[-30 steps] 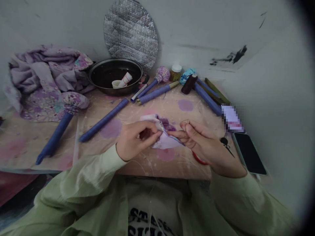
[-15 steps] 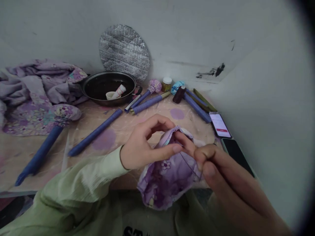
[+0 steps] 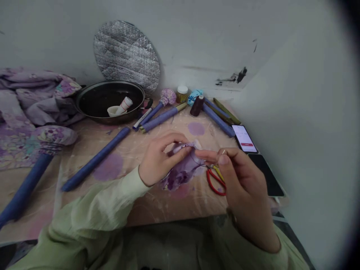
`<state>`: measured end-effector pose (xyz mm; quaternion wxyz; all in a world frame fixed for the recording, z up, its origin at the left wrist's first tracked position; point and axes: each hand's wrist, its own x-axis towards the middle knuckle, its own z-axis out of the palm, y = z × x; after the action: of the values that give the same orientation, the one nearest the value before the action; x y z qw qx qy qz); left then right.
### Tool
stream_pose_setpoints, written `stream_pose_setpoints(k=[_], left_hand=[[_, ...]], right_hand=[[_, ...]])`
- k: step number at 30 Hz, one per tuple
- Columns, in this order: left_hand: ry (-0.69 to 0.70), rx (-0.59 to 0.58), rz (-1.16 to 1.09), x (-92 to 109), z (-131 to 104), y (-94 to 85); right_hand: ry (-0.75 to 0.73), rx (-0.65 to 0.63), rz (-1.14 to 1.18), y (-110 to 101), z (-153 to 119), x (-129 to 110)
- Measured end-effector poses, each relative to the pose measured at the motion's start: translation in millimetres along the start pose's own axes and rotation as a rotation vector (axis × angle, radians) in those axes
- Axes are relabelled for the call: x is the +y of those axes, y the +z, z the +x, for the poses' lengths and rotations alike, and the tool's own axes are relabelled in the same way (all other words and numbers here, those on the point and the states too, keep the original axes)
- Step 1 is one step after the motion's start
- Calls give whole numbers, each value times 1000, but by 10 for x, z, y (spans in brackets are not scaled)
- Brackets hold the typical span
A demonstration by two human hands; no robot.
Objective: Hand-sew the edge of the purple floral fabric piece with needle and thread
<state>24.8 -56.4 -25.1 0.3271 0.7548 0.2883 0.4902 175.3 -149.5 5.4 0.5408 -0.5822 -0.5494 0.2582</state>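
Observation:
My left hand (image 3: 160,157) is closed, pinching the gathered edge of a purple floral cloth (image 3: 182,170) between thumb and fingers. The cloth hangs in folds down to the table. To its right, my right hand (image 3: 244,180) pinches a thin, pale sewing needle (image 3: 224,152) with thumb and forefinger. Another finger of that hand reaches toward the cloth's edge. A dark thread (image 3: 199,161) trails from the cloth toward the right hand. Red-and-yellow-handled scissors or pliers (image 3: 215,180) lie just beside the right hand, partly covered by it.
Blue-wrapped sticks (image 3: 97,159) lie on the covered table (image 3: 157,206), one with a cloth-covered head (image 3: 56,137). A black pan (image 3: 112,119) holds a small cup. Behind are a jar (image 3: 182,94) and a dark thread spool (image 3: 197,106). Two phones (image 3: 244,138) lie right; crumpled fabric (image 3: 36,101) lies left.
My right hand has drawn back and turned upright, with the needle tip now showing. The cloth has moved up and rests lower in folds, uncovering the red-and-yellow-handled tool. The view has shifted right.

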Motion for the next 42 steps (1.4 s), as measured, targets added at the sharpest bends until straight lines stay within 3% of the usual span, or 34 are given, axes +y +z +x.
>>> stream_pose_setpoints(k=[7,13,17,22,27,42], left_hand=[[-58,60,88,-160,6,-20],[-95,82,98,-186,17,-45],[-83,83,95,-183,8,-48],[-43,94,89,-138,-10,-54],[0,68,121,-61,-30,-64],[0,71,148,26,-76,-82]], right_hand=[[-58,379,496,37,-33,137],[-97,384,626,34,-111,92],[-78,382,510,135,-135,111],[51,140,156,336,-101,177],[6,130,-110,422,-41,213],[-29,140,-137,453,-10,188]])
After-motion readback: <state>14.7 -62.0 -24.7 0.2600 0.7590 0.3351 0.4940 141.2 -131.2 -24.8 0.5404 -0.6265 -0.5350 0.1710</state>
